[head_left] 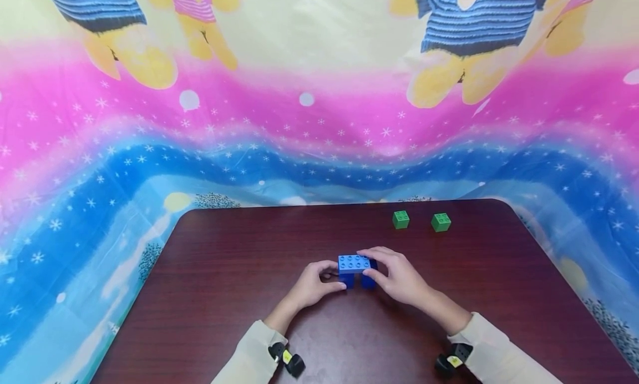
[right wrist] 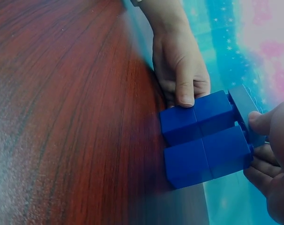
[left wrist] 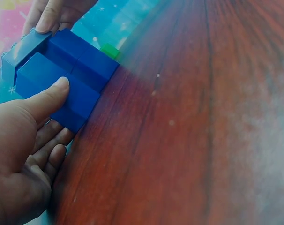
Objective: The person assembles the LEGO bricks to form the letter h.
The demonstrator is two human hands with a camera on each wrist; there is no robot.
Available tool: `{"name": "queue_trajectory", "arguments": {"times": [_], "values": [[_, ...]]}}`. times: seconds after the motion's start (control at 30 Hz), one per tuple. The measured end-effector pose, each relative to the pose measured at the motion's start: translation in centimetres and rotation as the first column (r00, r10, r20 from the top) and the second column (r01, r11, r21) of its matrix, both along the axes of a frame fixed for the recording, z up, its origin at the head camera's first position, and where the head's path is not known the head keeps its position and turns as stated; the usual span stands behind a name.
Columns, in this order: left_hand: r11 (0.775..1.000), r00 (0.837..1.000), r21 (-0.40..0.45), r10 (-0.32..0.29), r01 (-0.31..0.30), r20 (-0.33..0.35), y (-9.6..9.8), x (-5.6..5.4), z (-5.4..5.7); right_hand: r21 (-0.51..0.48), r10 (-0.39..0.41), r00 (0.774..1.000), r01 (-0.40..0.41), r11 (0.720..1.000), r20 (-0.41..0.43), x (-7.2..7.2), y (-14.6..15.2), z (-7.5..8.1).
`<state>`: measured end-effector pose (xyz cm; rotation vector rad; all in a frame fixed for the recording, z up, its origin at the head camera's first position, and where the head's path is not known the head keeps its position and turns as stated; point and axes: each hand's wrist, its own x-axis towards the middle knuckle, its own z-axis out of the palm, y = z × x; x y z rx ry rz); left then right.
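Note:
A light blue building brick point(head_left: 352, 263) with studs on top lies across two dark blue brick stacks, the left stack point(head_left: 346, 281) and the right stack point(head_left: 368, 281), which stand on the table with a gap between them. My left hand point(head_left: 310, 286) grips the left stack, its thumb pressed on the near face. With thumb and fingers, my right hand point(head_left: 401, 277) pinches the right end of the light blue brick point(right wrist: 244, 110). In the right wrist view, a narrow gap shows between that brick and the stack tops. Each stack is two bricks high.
Two green bricks, one point(head_left: 401, 220) left of the other point(head_left: 441, 222), stand near the back edge of the dark wooden table point(head_left: 239, 245). A patterned cloth point(head_left: 309, 123) hangs behind and beside the table.

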<state>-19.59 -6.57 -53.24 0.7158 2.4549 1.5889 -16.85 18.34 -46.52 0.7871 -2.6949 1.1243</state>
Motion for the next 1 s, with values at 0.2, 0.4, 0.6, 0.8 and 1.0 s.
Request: {"name": "queue_trajectory", "arguments": {"times": [0.2,0.4,0.6,0.8,1.0], "values": [[1.000,1.000,-0.003,0.002,-0.002,0.003,-0.04,0.08,-0.10,-0.008,0.008,1.000,-0.008,1.000,0.008,-0.01,-0.20,-0.02],[1.000,1.000,-0.001,0.000,0.000,0.002,0.00,0.07,-0.14,-0.007,0.007,1.000,-0.007,1.000,0.011,-0.05,-0.29,-0.14],[1.000,1.000,0.000,-0.018,0.018,-0.011,-0.02,-0.07,-0.02,-0.010,0.003,1.000,-0.002,1.000,0.024,-0.08,-0.29,-0.22],[1.000,1.000,-0.001,-0.029,0.029,-0.007,-0.12,0.04,0.13,-0.011,0.004,1.000,-0.004,1.000,0.029,-0.04,-0.34,-0.32],[0.999,1.000,0.044,-0.027,0.027,0.010,-0.11,0.30,0.64,-0.028,-0.007,1.000,0.008,1.000,0.017,-0.01,-0.38,-0.53]]}}
